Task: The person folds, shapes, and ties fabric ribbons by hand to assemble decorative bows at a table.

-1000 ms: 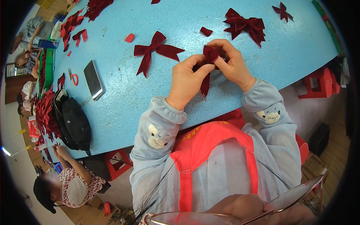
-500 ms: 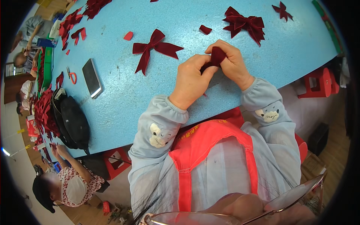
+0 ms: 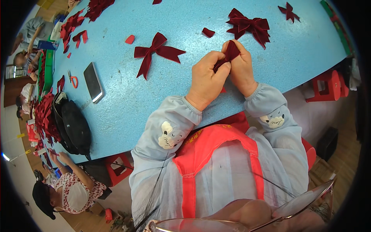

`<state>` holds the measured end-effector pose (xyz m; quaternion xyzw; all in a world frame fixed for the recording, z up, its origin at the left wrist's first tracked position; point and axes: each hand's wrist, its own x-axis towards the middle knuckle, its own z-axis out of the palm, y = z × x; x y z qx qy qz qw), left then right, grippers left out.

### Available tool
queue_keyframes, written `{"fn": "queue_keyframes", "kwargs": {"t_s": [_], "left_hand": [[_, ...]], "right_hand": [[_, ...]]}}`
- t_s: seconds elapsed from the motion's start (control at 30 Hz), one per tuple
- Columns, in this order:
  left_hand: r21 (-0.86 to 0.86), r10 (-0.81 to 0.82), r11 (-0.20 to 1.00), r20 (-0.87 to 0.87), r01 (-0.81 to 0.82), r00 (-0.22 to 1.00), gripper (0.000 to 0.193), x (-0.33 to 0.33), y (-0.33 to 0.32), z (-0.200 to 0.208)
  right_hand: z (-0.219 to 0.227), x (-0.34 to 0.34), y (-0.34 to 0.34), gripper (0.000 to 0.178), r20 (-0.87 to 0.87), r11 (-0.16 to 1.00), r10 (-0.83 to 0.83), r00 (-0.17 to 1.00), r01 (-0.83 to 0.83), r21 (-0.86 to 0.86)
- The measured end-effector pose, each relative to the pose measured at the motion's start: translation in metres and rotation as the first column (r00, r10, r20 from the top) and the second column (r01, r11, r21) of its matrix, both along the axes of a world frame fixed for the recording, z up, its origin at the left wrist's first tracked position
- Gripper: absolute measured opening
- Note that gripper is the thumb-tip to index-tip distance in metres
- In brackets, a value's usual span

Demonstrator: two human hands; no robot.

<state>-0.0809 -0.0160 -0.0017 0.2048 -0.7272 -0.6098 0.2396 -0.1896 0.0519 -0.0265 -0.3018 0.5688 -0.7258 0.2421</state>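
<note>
A piece of dark red velvet ribbon (image 3: pixel 232 51) is pinched between my two hands above the blue table (image 3: pixel 127 112). Thumb and fingers of my left hand (image 3: pixel 208 79) close on its lower left part. My right hand (image 3: pixel 242 67) grips it from the other side, with a folded loop standing up between the fingers. How the ribbon runs inside my hands is hidden. To the left of them lies a finished-looking velvet bow (image 3: pixel 156 50) with two tails. Just beyond my right hand is a pile of stacked bows (image 3: pixel 251 26).
A smaller bow (image 3: pixel 288 12) and ribbon scraps (image 3: pixel 208 32) lie farther off. On the left are a phone (image 3: pixel 93 82), red-handled scissors (image 3: pixel 73 79), a black bag (image 3: pixel 75 125) and heaped red ribbon (image 3: pixel 45 116). Another person (image 3: pixel 73 185) works at the table's left side.
My left hand has turned and shifted slightly right, closer to the right hand. The ribbon loop has moved a little to the right and now stands more upright between my fingers.
</note>
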Motion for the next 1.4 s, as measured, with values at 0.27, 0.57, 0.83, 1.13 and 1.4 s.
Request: {"fn": "queue_keyframes", "kwargs": {"t_s": [0.27,0.57,0.83,1.13,1.4], "left_hand": [[0.339,0.041,0.941,-0.062,-0.018,0.997,0.028,0.041,-0.036,-0.011],[0.405,-0.152,0.901,-0.046,0.158,0.987,0.034,0.036,-0.004,0.001],[0.554,-0.014,0.818,-0.252,0.156,0.968,0.025,0.029,0.013,-0.003],[0.613,0.033,0.781,-0.232,0.119,0.972,0.026,0.023,0.014,-0.001],[0.737,0.042,0.665,-0.203,0.124,0.978,0.029,0.013,0.015,0.001]], "right_hand": [[0.003,-0.018,0.0,0.019,0.187,0.975,0.084,0.979,-0.042,-0.217],[0.001,-0.012,0.001,0.02,0.187,0.958,0.169,0.968,-0.117,-0.263],[0.002,-0.016,0.004,0.02,0.186,0.948,0.185,0.965,-0.126,-0.291],[0.003,-0.013,0.005,0.022,0.081,0.967,0.111,0.99,-0.089,-0.241],[0.004,-0.008,0.011,0.02,-0.213,0.982,0.102,0.972,-0.132,-0.132]]}}
